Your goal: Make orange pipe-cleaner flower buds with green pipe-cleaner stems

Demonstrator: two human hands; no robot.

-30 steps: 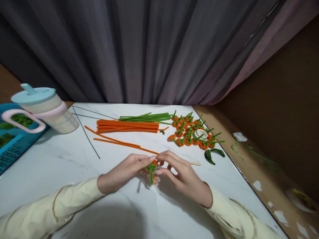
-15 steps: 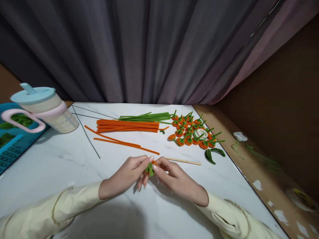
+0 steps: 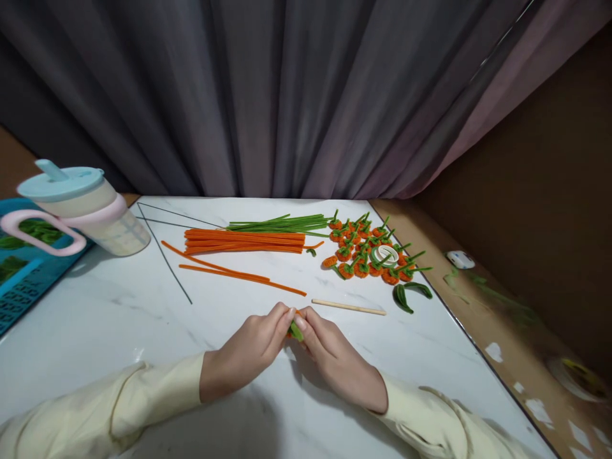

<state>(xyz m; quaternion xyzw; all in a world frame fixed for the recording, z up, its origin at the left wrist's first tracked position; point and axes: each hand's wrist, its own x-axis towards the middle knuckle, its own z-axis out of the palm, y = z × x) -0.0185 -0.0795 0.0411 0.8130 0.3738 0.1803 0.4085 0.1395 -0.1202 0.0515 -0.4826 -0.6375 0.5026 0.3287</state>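
Orange-and-green fuzzy piece (image 3: pixel 296 331) is sitting between the left hand (image 3: pixel 248 354) and the right hand (image 3: pixel 335 357), over the near part of the white bench (image 3: pixel 162 325), partly hidden. Both hands are pinching it from opposite sides, apparently so that one is steadying while the other is pressing. Orange strips (image 3: pixel 243 241) and green strips (image 3: pixel 287 224) are lying in separate bundles beyond, presumably for picking by colour. Green-topped orange pieces (image 3: pixel 361 270) are crowding toward the right, seemingly grouped away from the strips. Wooden stick (image 3: pixel 349 307) is resting near the right hand, probably for easy reach.
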